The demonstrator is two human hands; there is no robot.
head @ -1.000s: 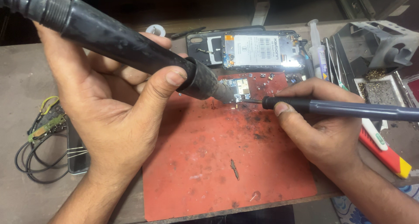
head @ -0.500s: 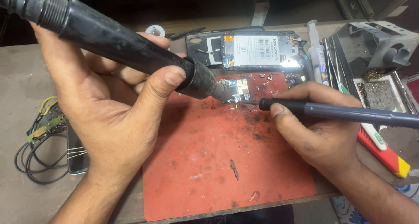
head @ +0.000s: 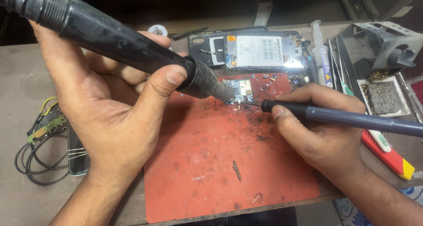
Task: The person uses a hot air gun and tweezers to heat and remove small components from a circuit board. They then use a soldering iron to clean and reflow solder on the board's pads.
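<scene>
My left hand (head: 110,111) grips a thick black hot-air wand (head: 132,47), its metal nozzle angled down at a small circuit board (head: 240,90) on the red work mat (head: 211,173). My right hand (head: 321,129) holds a slim dark soldering iron (head: 348,119) like a pen, its fine tip touching the board's lower edge right beside the nozzle. An opened phone (head: 253,52) with its back removed lies just behind the board.
A syringe (head: 320,54), tweezers (head: 339,69), a metal iron stand (head: 383,43) and a tip-cleaner tray (head: 383,97) are at the right. A red and yellow tool (head: 387,155) lies under my right wrist. Wires and a small board (head: 42,138) sit at the left.
My right hand has slid the soldering iron slightly left, bringing its tip closer to the nozzle at the board. The left hand and wand have barely moved.
</scene>
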